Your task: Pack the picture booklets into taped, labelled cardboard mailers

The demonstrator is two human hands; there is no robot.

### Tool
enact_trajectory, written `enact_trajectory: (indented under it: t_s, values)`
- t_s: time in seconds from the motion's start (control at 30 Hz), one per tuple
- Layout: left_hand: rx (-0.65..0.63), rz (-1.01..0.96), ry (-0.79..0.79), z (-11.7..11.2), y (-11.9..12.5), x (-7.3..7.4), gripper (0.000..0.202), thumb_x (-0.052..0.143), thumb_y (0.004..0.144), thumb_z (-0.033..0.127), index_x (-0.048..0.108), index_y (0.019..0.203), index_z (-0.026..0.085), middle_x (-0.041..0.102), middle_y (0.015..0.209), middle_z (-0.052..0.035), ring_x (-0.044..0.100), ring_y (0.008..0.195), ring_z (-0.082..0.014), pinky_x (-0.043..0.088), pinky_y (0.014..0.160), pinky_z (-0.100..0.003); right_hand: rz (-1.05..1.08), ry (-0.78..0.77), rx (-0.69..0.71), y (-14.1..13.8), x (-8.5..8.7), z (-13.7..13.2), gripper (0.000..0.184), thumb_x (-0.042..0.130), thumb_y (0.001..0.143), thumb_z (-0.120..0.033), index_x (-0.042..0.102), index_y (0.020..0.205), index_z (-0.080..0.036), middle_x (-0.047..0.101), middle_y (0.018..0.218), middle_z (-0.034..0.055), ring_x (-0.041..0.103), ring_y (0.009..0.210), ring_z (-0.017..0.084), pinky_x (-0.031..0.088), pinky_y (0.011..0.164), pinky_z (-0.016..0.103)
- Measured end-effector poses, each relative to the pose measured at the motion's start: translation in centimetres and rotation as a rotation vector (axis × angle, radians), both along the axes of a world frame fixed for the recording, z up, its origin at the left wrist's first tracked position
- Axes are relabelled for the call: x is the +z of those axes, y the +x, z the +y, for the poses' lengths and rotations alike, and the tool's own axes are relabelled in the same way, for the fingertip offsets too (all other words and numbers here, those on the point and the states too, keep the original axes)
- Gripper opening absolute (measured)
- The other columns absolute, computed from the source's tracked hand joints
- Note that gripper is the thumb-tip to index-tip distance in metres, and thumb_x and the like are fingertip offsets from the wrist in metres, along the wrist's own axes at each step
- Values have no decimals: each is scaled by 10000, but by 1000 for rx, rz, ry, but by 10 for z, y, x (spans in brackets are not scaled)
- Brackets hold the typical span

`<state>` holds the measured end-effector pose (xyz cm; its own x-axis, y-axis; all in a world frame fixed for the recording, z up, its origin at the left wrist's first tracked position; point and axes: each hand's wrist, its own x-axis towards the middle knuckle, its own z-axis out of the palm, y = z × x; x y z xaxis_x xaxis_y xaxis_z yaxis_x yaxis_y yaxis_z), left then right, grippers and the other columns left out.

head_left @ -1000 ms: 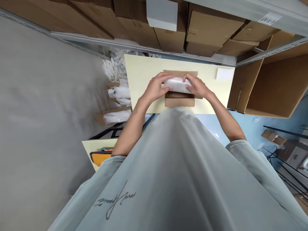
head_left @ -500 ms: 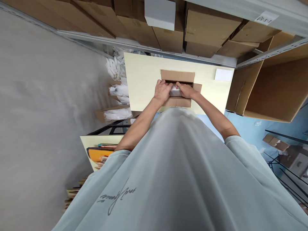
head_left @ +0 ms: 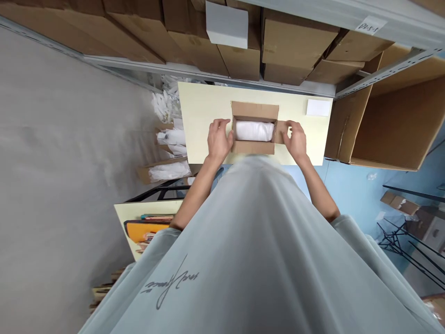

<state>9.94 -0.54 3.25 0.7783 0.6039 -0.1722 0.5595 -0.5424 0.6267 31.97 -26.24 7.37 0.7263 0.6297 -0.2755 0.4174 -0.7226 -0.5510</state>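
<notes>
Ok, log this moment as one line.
cardboard box: top open | white bundle: lying inside | left hand: by box's left end | right hand: at right flap, contact unclear

I lose the big carton [head_left: 399, 125] past my view's right edge — and the shirt [head_left: 264, 241] hides part of the tabletop [head_left: 205, 104].

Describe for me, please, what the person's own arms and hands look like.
The left hand and right hand are bare and ungloved. Short, pale grey-blue sleeves leave the forearms uncovered; they belong to a T-shirt with dark cursive lettering on its front.
</notes>
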Motion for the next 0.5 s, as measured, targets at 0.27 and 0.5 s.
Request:
enact_trajectory:
  t_s: [0.27, 0.5]
  values:
    - [-57, 84, -256, -12, -21, 12, 597, 747, 1086, 469, 662, 1618, 212, 697, 1574, -179, 810, 1211, -319, 674, 1134, -488, 207, 238, -75, -29, -14, -8, 576, 534, 1165, -682, 757, 1486, -259, 762, 1588, 170, 802, 1296, 313, 722, 1098, 515]
    - [-288, 130, -277, -9, -30, 19, 1164, 1092, 779, 444, 517, 1776, 275, 180, 1998, -199, 558, 1672, -478, 525, 1379, -602, 117, -119, 488, -40, -1, 13, 892, 1013, 901, -371, 661, 1681, -120, 578, 1809, 263, 519, 1713, 462, 455, 1428, 668]
